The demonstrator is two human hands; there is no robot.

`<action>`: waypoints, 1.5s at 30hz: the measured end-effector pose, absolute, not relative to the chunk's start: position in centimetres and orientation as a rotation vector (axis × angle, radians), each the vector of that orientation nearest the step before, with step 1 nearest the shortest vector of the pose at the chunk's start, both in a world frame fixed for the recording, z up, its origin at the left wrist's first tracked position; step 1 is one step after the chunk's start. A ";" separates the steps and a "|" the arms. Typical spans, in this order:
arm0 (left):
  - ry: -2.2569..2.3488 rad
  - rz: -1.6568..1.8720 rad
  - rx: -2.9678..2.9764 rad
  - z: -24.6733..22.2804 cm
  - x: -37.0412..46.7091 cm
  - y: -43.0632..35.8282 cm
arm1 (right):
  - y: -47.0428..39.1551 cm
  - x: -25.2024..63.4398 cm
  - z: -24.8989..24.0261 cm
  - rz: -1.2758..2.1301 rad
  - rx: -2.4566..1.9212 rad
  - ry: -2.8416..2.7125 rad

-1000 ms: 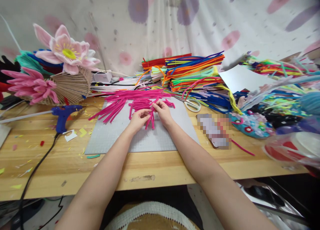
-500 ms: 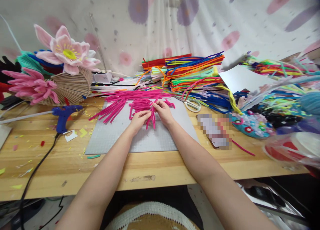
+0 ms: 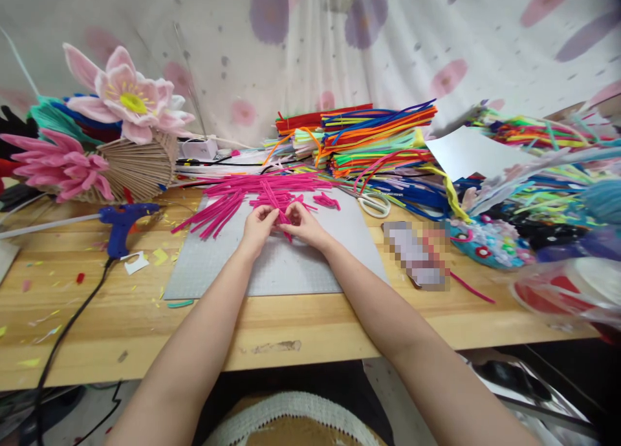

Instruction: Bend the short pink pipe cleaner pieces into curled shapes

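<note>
Two hands meet at the centre of the frame, each grip closed to a pinch on one magenta bundle point(image 3: 280, 217) of fuzzy stems: the left hand point(image 3: 262, 228) and the right hand point(image 3: 303, 227), just beside each other. How many stems they hold cannot be told. The step in hand looks like gathering or twisting the stems together; the next move seems to call for one firm pinch while the other hand works.

Beneath lies one grey mat point(image 3: 204, 278); at its far side, one magenta pile point(image 3: 257, 183), too overlapped to count. Outward on the desk point(image 3: 310, 323): one pair of scissors point(image 3: 372, 203) right of centre, one blue glue gun point(image 3: 120, 229) at left, two pink flowers point(image 3: 132, 103) at upper left.
</note>
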State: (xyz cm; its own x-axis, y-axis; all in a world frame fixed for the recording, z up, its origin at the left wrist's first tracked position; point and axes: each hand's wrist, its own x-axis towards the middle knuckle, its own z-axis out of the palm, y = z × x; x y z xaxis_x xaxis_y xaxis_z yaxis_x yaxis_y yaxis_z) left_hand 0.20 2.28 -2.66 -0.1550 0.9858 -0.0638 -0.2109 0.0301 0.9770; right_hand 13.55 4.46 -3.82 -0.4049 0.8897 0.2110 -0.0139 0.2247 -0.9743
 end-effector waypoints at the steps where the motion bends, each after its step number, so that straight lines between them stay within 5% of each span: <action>1: 1.190 1.376 0.929 -2.6 0.1 2.3 | 4.5 13.5 -3.9 1.303 -0.841 -1.659; 13: 1.230 1.363 1.104 -3.1 -0.5 2.4 | 4.1 13.5 -3.7 1.646 -0.843 -1.562; 28: 1.220 1.277 0.978 -2.4 -0.7 2.0 | 4.7 13.8 -3.5 1.041 -1.042 -1.803; 38: 1.249 1.212 1.379 -3.7 -1.1 2.6 | 4.6 14.4 -3.6 1.380 -0.981 -1.562; 45: 1.105 1.402 0.981 -3.0 -0.8 2.4 | 4.9 14.3 -3.7 1.409 -0.938 -1.523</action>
